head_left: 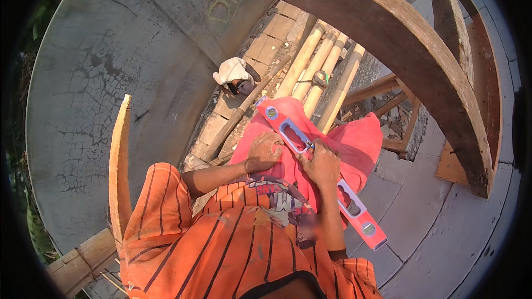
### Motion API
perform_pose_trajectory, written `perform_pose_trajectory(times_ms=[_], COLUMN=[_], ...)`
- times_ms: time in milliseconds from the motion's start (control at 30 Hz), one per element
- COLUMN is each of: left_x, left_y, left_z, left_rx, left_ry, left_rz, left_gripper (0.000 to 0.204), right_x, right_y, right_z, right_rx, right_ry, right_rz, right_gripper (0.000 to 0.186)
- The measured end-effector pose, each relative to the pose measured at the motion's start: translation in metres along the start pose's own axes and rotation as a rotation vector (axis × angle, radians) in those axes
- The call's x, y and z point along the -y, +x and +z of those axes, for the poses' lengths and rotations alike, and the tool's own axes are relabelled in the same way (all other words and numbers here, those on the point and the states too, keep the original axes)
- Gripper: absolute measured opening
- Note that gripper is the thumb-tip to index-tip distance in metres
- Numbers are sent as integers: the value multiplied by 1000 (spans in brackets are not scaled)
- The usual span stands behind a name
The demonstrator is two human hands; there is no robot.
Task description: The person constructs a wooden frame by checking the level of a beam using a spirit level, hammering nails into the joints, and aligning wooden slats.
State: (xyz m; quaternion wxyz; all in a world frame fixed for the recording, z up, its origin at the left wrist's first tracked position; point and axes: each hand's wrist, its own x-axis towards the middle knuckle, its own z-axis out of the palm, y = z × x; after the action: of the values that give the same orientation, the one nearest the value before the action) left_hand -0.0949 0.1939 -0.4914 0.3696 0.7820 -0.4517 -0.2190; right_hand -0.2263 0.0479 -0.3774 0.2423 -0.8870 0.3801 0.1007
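Note:
A long pink-red spirit level (284, 125) lies slantwise across my lap, running from far left to near right. It has pale lilac hand slots and round vials near its ends. My right hand (321, 164) is closed over its middle, and a small dark metallic piece (309, 144) shows by the thumb and fingers. My left hand (263, 152) rests on the pink-red cloth (354, 147) over my legs, close beside the level. Its fingers are curled in, and what they hold, if anything, is hidden.
Several bamboo poles (303, 61) run away beyond my knees. Below, a person in a white top (234, 71) bends near wooden planks (271, 44). A curved timber beam (410, 27) arches at the right, over grey blocks (410, 188). A cracked grey wall (111, 77) curves at the left.

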Motion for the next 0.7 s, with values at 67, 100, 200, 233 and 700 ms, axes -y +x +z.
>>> perform_pose_trajectory(times_ms=[67,100,200,233,700], left_x=[2,-1,2,3,1], left_y=[-2,-1,-2,-2,1], left_z=[2,0,5,6,-6], left_rx=[-18,-17,-54,-51,104], left_ry=[2,-2,11,8,30], left_rz=[1,-11,9,1,-152], left_gripper=[20,20,20,20,27], right_x=[0,0,-1,-1,1], right_y=[0,0,2,3,7], right_z=[3,2,2,2,1], right_rx=[-4,-3,10,15,116], right_ry=[-1,-1,-22,-32,-106], right_rz=[2,6,14,18,-25], right_gripper=[44,44,44,45,53])
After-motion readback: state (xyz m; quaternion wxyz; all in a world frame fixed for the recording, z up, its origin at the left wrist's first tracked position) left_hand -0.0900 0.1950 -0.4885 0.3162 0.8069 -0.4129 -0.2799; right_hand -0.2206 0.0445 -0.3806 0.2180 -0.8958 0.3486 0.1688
